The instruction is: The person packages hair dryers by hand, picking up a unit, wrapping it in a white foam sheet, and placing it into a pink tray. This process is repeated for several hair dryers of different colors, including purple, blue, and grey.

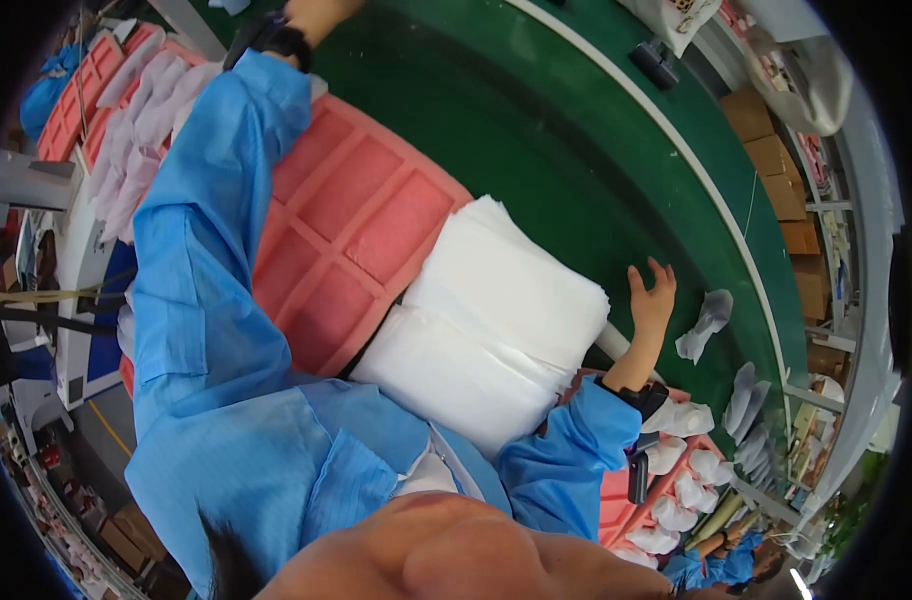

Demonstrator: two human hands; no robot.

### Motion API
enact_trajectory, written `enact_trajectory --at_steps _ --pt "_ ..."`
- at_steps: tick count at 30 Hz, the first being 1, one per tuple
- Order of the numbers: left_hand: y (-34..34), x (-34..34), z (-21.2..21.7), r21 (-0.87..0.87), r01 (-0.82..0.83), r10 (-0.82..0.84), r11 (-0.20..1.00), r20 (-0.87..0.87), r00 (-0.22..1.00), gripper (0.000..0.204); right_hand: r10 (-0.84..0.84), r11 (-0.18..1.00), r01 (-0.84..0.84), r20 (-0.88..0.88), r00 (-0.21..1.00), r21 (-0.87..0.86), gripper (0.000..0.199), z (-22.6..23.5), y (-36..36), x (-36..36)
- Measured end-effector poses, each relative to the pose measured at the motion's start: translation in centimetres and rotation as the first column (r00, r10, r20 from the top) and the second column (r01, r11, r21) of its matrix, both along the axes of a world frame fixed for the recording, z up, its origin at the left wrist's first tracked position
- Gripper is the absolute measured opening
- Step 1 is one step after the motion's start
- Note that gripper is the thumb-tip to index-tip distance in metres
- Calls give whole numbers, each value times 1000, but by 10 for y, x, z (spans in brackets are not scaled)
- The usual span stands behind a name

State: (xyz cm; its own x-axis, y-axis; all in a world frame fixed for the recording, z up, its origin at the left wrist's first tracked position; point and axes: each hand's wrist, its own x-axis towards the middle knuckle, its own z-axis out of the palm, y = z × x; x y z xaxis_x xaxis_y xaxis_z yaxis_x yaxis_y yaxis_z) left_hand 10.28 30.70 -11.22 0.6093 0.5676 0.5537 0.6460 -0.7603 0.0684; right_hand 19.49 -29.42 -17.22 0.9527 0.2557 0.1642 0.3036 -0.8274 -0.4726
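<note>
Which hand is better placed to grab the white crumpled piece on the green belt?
Right. The right hand is open just beside the white crumpled piece on the green belt. The left hand is stretched far off at the top edge, mostly out of view.

I see bright, even light from overhead, with soft shadows only. The white foam stack (496, 320) just left of my right hand (652, 300) glares until its layers nearly wash out. Beyond both hands the green bench (576, 170) bends hard toward a black fisheye rim. Below the hands, something skin-coloured sits very close to the lens, blurred. The far right edge smears.
</note>
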Motion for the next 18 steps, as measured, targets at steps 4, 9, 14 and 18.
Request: enact_trajectory --at_steps 4,9,14,18 --pt "87 -38 -56 -256 -86 92 963 9 996 77 -14 1000 15 48 999 -23 46 -7 -10 0" --pt "112 -46 -72 -419 214 -205 883 66 977 95 1 999 1 49 999 -45 46 -7 -3 0" --pt "31 -29 -30 -691 144 -235 709 -39 971 84 -40 999 40 7 999 24 44 3 2 -7" --pt "-69 -16 12 -832 379 -532 405 122 838 68 25 998 -37 196 980 59 46 14 4 -12"
